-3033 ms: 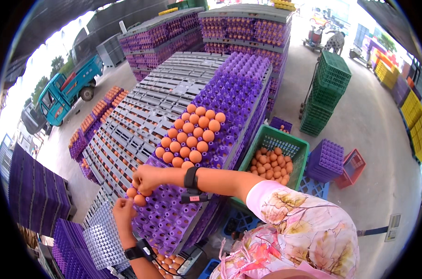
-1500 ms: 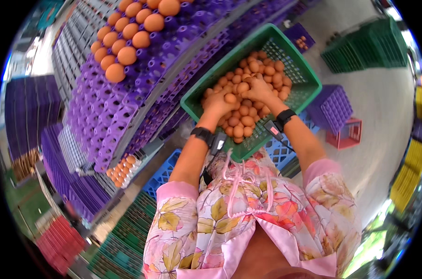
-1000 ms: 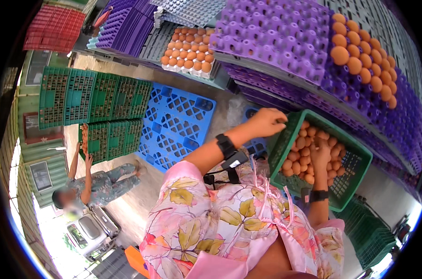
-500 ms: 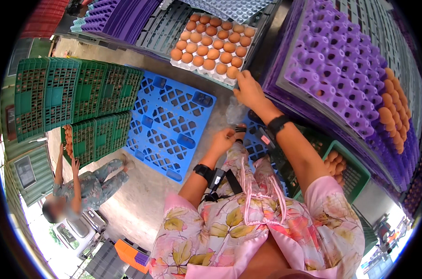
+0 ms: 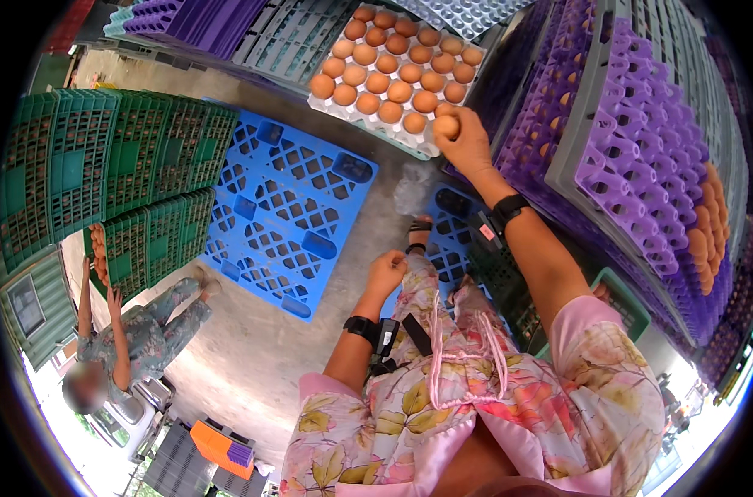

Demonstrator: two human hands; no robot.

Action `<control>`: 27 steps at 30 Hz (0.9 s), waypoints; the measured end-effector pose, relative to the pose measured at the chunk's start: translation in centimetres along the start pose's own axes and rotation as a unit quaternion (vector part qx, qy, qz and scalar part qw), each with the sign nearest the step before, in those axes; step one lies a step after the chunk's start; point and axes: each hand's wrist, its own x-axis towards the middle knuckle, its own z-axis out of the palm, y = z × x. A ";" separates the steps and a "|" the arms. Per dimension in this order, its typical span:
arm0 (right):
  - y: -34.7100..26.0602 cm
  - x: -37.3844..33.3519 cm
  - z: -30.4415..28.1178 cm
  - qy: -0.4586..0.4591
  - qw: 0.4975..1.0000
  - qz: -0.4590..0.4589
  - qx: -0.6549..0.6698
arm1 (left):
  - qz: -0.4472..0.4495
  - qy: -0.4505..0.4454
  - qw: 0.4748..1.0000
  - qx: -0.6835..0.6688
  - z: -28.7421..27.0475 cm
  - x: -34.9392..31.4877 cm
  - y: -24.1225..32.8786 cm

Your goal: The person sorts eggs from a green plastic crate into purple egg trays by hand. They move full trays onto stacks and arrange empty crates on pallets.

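My right hand reaches to the near right corner of an egg tray, its fingers closed round a brown egg. Whether that egg still touches the pale tray is hard to make out. Rows of brown eggs fill the tray, which rests on a stack ahead of me. Lower down, in front of my body, my left hand hangs with fingers curled and nothing visible in them.
Purple egg trays rise in a tall stack on the right, a green crate below. A blue pallet lies on the floor at left. Beside it, a person handles stacked green crates. A clear plastic bag lies near the tray stack.
My right hand has closed on the egg at the tray's near right corner. My left hand has dropped slightly, its fingers curled in. The whole view has shifted a little.
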 end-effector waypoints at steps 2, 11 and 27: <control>1.2 0.6 0.7 0.014 0.995 0.049 0.083 | -0.006 0.010 1.000 -0.004 -0.5 0.5 0.6; -2.2 2.7 4.7 -0.106 0.976 -0.057 -0.184 | 0.015 0.008 1.000 0.004 0.3 0.6 1.1; -6.1 -4.0 -2.4 -0.096 0.953 0.119 0.262 | 0.060 -0.052 0.997 0.025 0.4 1.2 -3.6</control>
